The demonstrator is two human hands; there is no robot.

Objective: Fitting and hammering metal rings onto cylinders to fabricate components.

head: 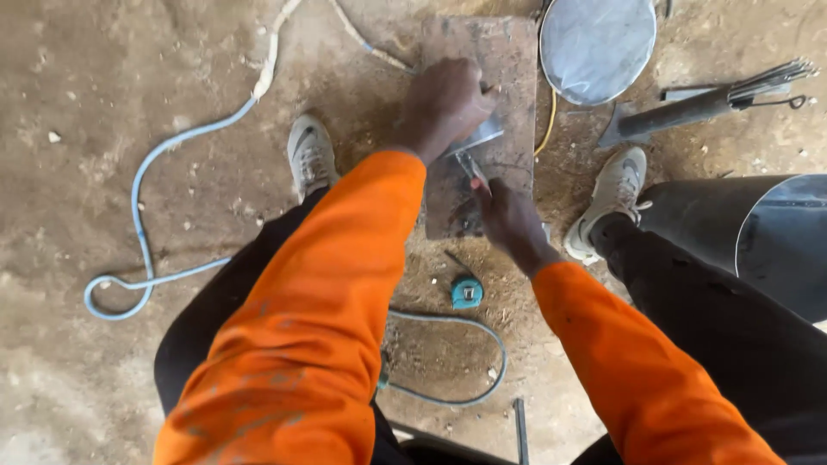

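Both hands down on a rusty steel plate on the dirt floor, top centre of the frame.

Left hand fingers press a small shiny metal piece flat on the plate; right hand fingers pinch a thin tool against it. Teal tape measure sits just below.

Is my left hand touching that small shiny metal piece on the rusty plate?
Touching. The head view shows the left hand pressed down on the shiny metal piece, with no gap, on the rusty plate.
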